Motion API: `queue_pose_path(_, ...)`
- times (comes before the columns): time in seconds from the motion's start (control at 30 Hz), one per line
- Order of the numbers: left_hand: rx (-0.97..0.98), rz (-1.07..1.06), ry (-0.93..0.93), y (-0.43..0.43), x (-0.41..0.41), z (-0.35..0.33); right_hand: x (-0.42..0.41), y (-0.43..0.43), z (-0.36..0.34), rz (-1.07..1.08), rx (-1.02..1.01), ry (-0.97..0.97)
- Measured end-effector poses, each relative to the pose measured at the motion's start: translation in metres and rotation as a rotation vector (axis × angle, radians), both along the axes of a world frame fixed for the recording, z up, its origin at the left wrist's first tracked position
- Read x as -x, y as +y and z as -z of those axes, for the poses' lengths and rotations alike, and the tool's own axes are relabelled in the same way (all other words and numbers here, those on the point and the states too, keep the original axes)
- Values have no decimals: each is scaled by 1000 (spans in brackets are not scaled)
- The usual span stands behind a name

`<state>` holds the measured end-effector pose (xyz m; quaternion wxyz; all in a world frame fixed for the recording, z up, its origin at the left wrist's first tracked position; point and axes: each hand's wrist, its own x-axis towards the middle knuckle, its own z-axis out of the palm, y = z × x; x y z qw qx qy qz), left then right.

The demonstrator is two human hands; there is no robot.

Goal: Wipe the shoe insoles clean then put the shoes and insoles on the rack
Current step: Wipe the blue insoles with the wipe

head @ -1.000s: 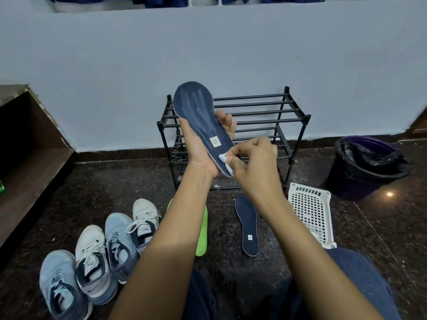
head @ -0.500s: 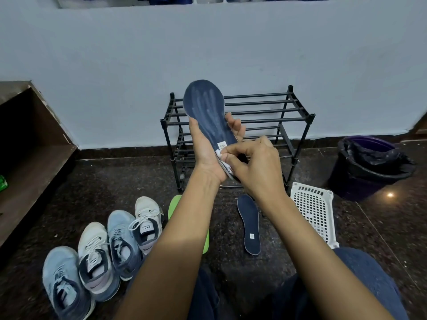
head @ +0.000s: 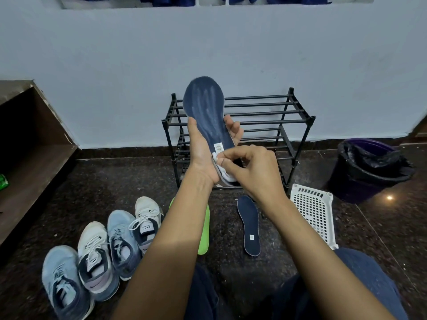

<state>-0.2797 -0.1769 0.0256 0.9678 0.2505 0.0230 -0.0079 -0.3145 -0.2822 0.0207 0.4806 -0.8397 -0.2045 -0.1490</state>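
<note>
**Coach:** Your left hand is clamped round the navy insole at its waist. The thumb is on one edge and the fingers are wrapped behind the other. The toe end points up in front of the rack, which gives you good support for wiping.

**Spotter:** Your right hand pinches the white wipe between thumb and fingertips, pressed to the heel end just below the small label. So the heel sits low in your left palm under the wipe, and most of the insole stands above the grip.

**Coach:** I'd judge you're on the heel section. Pale streaks show on the forefoot (damp or residue, I can't tell which). Run long strokes from heel to toe with a fresh face of the wipe. Press against your left fingers behind so the foam doesn't fold.

**Spotter:** Do the edges too, and shift your left grip upward to reach the part it covers. The second navy insole and a green insole lie on the floor between your arms. Four shoes sit in a row to your left. Nothing is on the rack yet.
</note>
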Motion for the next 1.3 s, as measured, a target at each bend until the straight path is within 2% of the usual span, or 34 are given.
queue_pose_path(0.1, 4, 20, 31, -3, 0, -1, 1, 1, 0, 29, -35, -29)
queue_pose_path(0.37, -184, 34, 154, -13, 6, 3, -20, 18, 4, 222, 13, -183)
queue_pose_path(0.5, -66, 85, 82, 0, 3, -1, -10, 13, 5, 80, -49, -68)
queue_pose_path(0.6, 15, 34, 19, 7, -2, -3, 0, 9, 6, -35, -111, 31)
queue_pose_path(0.73, -7, 55, 40, -5, 3, -5, -6, 14, 7, 67, -190, -36)
queue_pose_path(0.9, -134, 50, 90, -14, 8, -1, -22, 22, 3, 191, -124, -123)
queue_pose_path(0.97, -136, 51, 88, -10, 7, 0, -18, 22, 4, 173, -93, -117)
queue_pose_path(1.17, 32, -30, 40, 5, 2, -2, -3, 10, 4, -21, -53, 48)
queue_pose_path(1.3, -27, -1, 65, -5, 5, -2, -8, 14, 6, 51, -170, 29)
